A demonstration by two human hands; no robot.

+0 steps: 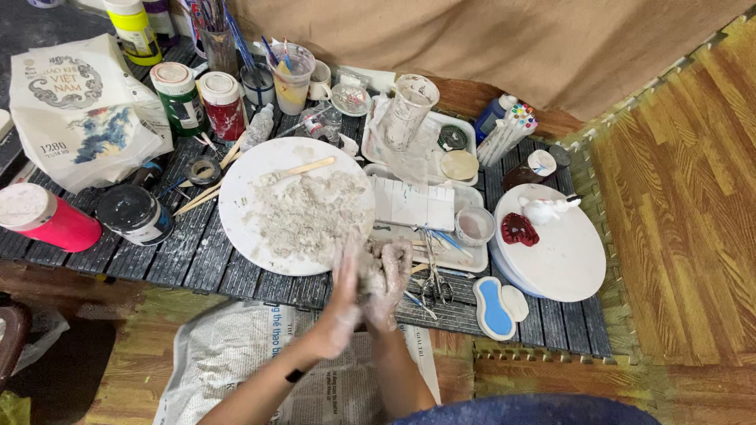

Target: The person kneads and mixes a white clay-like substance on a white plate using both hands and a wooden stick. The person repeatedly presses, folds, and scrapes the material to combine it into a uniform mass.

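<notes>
- The left hand (pixel 340 303) and right hand (pixel 387 283) are pressed palm to palm around a lump of grey clay (pixel 370 271), both coated in the pale paste
- Fingers of both hands are closed on the lump; it sits between the palms, just over the near edge of the dark slatted table (pixel 197 252)
- Just beside the hands, a round white board (pixel 244 181) carries a spread heap of crumbled clay (pixel 303 212) with a wooden stick (pixel 303 168) lying on its far side
- Right of the hands, scissors (pixel 435 287) lie on the table near a white tray (pixel 465 260)
- Further right, a second round white board (pixel 563 256) holds a small white figure (pixel 545 208) and a dark red piece (pixel 519 230)
- A blue and white palette-shaped piece (pixel 493 307) lies at the table's near edge
- Paint jars, a red (pixel 224 106) and a green (pixel 179 98), stand at the back left
- Newspaper (pixel 228 362) covers the floor under the forearms
</notes>
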